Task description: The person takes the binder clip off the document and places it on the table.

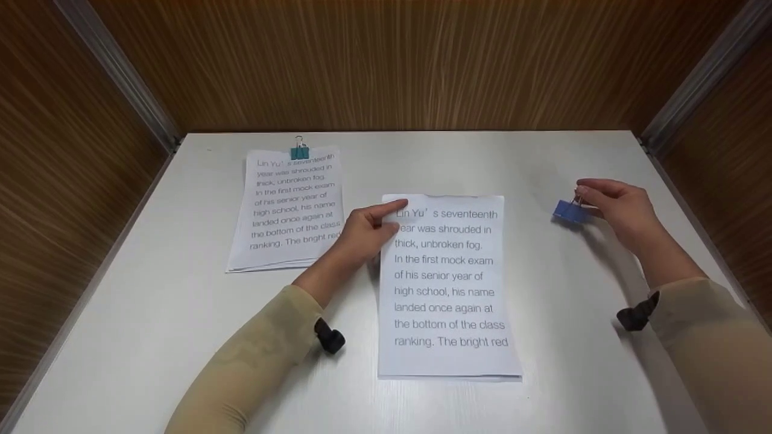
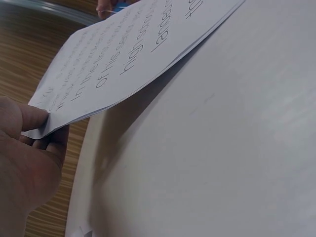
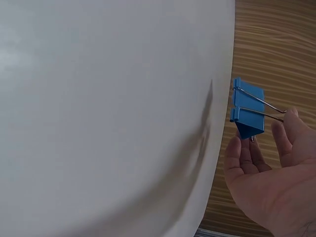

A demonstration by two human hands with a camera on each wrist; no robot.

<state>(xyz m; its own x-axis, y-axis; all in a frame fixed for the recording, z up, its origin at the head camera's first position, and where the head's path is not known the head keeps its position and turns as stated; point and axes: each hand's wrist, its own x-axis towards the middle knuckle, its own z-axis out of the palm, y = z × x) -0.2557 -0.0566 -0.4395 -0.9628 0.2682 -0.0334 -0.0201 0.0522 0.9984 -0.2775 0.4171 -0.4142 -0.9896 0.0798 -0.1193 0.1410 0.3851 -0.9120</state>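
Note:
A stack of printed paper sheets (image 1: 446, 289) is in the middle of the head view, its upper end raised off the table. My left hand (image 1: 368, 232) pinches the stack near its top left corner; in the left wrist view the thumb (image 2: 34, 117) lies on top and the other fingers underneath. Off to the right, my right hand (image 1: 621, 211) holds a blue binder clip (image 1: 570, 211) by its wire handles, above the table and apart from the paper. The right wrist view shows the clip's blue body (image 3: 251, 101) beyond the fingertips.
At the left lies a second printed stack (image 1: 289, 211) with a teal binder clip (image 1: 300, 150) on its top edge. The white table (image 1: 181, 337) is bounded by wood-patterned panels (image 1: 398, 66) at the back and sides.

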